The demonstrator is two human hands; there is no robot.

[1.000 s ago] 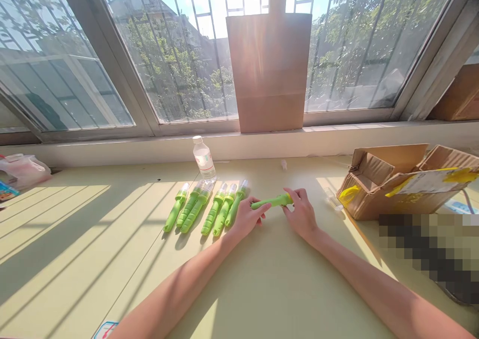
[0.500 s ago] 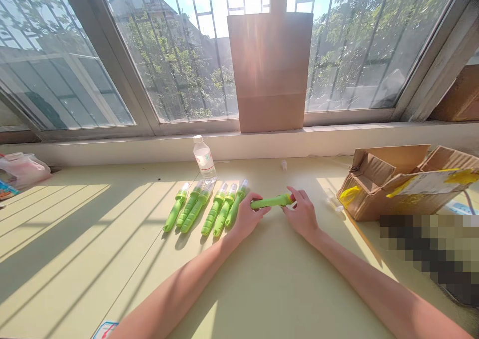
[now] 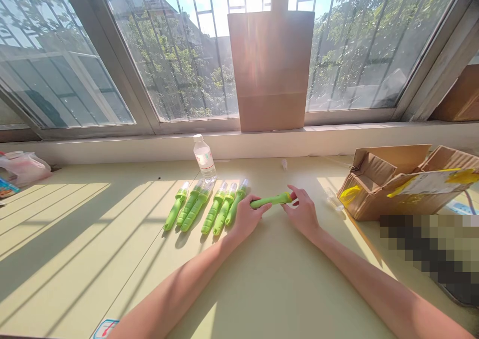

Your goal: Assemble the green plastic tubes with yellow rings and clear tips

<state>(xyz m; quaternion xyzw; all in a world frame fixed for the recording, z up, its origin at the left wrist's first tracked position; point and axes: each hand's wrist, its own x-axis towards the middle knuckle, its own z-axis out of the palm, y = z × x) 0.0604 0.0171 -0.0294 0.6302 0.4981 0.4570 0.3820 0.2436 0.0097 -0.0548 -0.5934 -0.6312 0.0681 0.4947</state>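
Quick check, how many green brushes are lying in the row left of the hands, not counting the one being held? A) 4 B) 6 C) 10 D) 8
B: six green brushes lie side by side on the table, while the left hand and right hand hold a seventh brush apart from them.

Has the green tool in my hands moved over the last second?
No. The green tool lies between the left hand and right hand, just right of the row of green tools, as before.
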